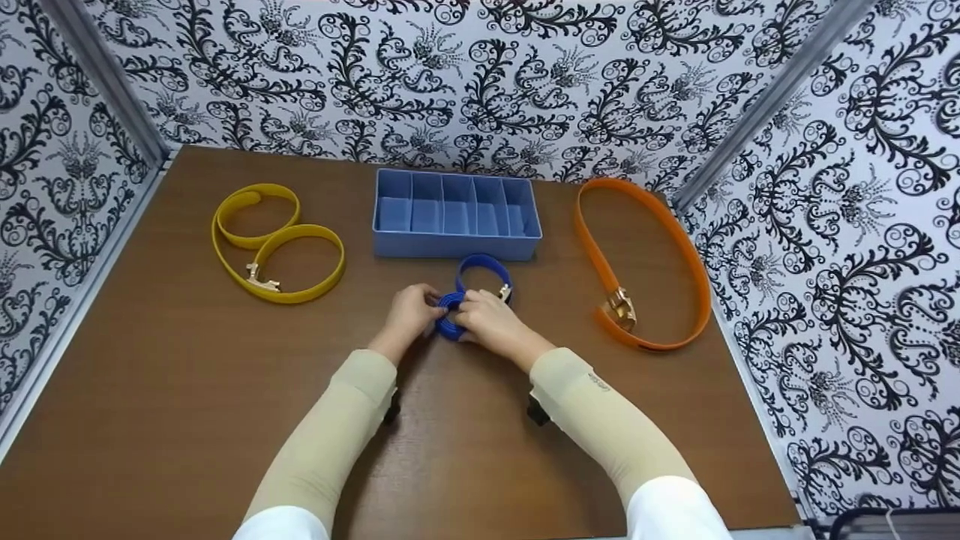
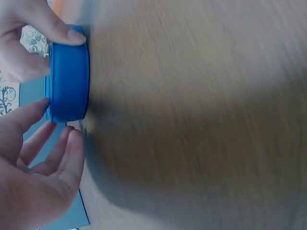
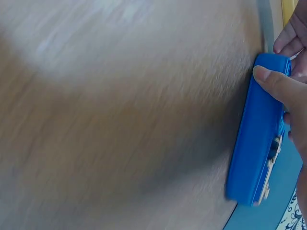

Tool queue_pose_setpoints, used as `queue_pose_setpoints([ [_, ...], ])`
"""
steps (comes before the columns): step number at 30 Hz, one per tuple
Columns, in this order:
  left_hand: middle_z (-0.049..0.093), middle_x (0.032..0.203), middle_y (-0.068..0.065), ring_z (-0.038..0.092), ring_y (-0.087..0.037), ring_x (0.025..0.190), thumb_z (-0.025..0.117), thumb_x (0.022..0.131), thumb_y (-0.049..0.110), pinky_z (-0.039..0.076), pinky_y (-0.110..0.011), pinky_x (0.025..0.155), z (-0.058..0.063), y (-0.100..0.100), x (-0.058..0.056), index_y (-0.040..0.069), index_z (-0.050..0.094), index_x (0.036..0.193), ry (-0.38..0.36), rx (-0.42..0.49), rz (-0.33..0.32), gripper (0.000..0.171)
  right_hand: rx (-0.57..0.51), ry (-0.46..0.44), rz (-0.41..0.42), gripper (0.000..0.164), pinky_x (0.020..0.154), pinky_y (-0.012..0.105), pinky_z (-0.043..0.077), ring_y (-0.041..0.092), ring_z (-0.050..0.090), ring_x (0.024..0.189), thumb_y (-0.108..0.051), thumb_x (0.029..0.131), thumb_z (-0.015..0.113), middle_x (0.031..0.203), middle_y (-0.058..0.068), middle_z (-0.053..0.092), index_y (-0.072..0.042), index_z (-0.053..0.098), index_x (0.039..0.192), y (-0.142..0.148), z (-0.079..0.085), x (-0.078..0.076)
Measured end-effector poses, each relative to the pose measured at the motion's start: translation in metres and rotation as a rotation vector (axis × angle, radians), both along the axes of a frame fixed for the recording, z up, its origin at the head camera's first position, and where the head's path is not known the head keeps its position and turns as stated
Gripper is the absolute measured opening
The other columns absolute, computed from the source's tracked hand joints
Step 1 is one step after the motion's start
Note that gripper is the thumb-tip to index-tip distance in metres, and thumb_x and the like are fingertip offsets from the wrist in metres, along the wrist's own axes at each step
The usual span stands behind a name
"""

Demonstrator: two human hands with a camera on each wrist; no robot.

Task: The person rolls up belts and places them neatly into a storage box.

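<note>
A blue belt stands on edge on the table, its near part wound into a tight coil and its far part a wider loop with a gold-coloured buckle. My right hand pinches the coil's right side, the thumb pressed on the outer face and the fingers reaching over the top, as the right wrist view shows. At the coil's left side is my left hand; in the left wrist view its fingers are loosely bent, with fingertips right at the coil's edge.
Behind the blue belt stands a blue-grey box with several compartments. A yellow belt lies in loops on the left, an orange belt on the right. Patterned walls enclose the brown table at the back and sides.
</note>
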State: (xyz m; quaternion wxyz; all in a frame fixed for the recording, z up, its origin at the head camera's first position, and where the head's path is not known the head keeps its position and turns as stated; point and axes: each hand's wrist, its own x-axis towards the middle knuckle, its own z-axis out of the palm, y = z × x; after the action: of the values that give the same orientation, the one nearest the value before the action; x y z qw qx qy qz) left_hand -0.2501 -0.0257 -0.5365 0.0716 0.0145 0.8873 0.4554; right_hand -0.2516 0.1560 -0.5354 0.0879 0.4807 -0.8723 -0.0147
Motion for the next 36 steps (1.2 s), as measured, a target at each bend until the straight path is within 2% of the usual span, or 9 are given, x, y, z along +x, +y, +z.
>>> queue_pose_setpoints([
  [6,0.069,0.108,-0.017,0.064,-0.03,0.101,0.078,0.081,0.012,0.051,-0.038,0.087,0.003,0.006,0.005,-0.004,0.067,0.116,-0.037,0.007,0.013,0.04,0.007,0.015,-0.08,0.021,0.072,0.036,0.043,0.024,0.051,0.081,-0.03,0.081,0.077,0.083,0.005,0.068,-0.009,0.073,0.085,-0.012,-0.001,0.005],
  [10,0.069,0.108,-0.018,0.065,-0.03,0.099,0.075,0.081,0.008,0.053,-0.037,0.084,0.002,0.009,0.006,-0.004,0.067,0.115,-0.046,0.039,0.045,0.037,0.007,0.039,-0.091,0.022,0.074,0.038,0.044,0.025,0.052,0.081,-0.028,0.078,0.078,0.079,0.006,0.067,-0.007,0.07,0.078,-0.017,-0.001,0.006],
  [16,0.07,0.105,-0.017,0.065,-0.029,0.096,0.076,0.081,0.006,0.054,-0.036,0.08,0.0,0.011,0.004,-0.004,0.07,0.11,-0.061,0.067,0.081,0.031,-0.005,0.019,-0.094,0.032,0.072,0.037,0.043,0.024,0.052,0.078,-0.04,0.077,0.08,0.079,0.004,0.068,-0.01,0.074,0.084,-0.012,0.001,0.007],
  [20,0.069,0.106,-0.017,0.065,-0.028,0.096,0.076,0.082,0.005,0.054,-0.035,0.08,-0.001,0.012,0.003,-0.004,0.069,0.111,-0.065,0.069,0.092,0.031,-0.006,-0.031,-0.074,0.038,0.073,0.037,0.042,0.023,0.052,0.083,-0.044,0.076,0.078,0.088,0.003,0.069,-0.011,0.075,0.096,-0.003,0.003,0.005],
  [23,0.069,0.105,-0.017,0.066,-0.027,0.094,0.076,0.082,0.005,0.054,-0.034,0.079,-0.002,0.013,0.003,-0.004,0.069,0.111,-0.066,0.066,0.105,0.031,-0.024,-0.061,-0.045,0.043,0.08,0.039,0.043,0.024,0.053,0.093,-0.045,0.076,0.078,0.099,0.004,0.067,-0.011,0.074,0.103,0.007,0.005,0.003],
  [29,0.071,0.103,-0.016,0.068,-0.024,0.087,0.078,0.08,0.005,0.055,-0.029,0.07,-0.003,0.013,0.004,-0.002,0.07,0.111,-0.072,0.07,0.132,0.033,-0.108,-0.138,-0.039,0.048,0.094,0.045,0.042,0.028,0.054,0.106,-0.044,0.073,0.082,0.113,0.007,0.062,-0.009,0.073,0.105,0.03,0.01,0.0],
  [32,0.071,0.102,-0.016,0.068,-0.024,0.083,0.078,0.08,0.004,0.055,-0.028,0.066,-0.003,0.013,0.004,-0.003,0.07,0.11,-0.075,0.081,0.142,0.032,-0.151,-0.167,-0.047,0.046,0.096,0.045,0.042,0.03,0.054,0.107,-0.042,0.076,0.081,0.114,0.009,0.062,-0.008,0.073,0.105,0.04,0.012,-0.001],
  [36,0.071,0.1,-0.016,0.068,-0.023,0.081,0.078,0.079,0.002,0.055,-0.027,0.065,-0.004,0.013,0.004,-0.003,0.07,0.109,-0.075,0.083,0.152,0.032,-0.186,-0.171,-0.046,0.027,0.093,0.045,0.044,0.031,0.057,0.104,-0.028,0.082,0.079,0.111,0.011,0.063,-0.007,0.074,0.098,0.05,0.012,-0.002],
])
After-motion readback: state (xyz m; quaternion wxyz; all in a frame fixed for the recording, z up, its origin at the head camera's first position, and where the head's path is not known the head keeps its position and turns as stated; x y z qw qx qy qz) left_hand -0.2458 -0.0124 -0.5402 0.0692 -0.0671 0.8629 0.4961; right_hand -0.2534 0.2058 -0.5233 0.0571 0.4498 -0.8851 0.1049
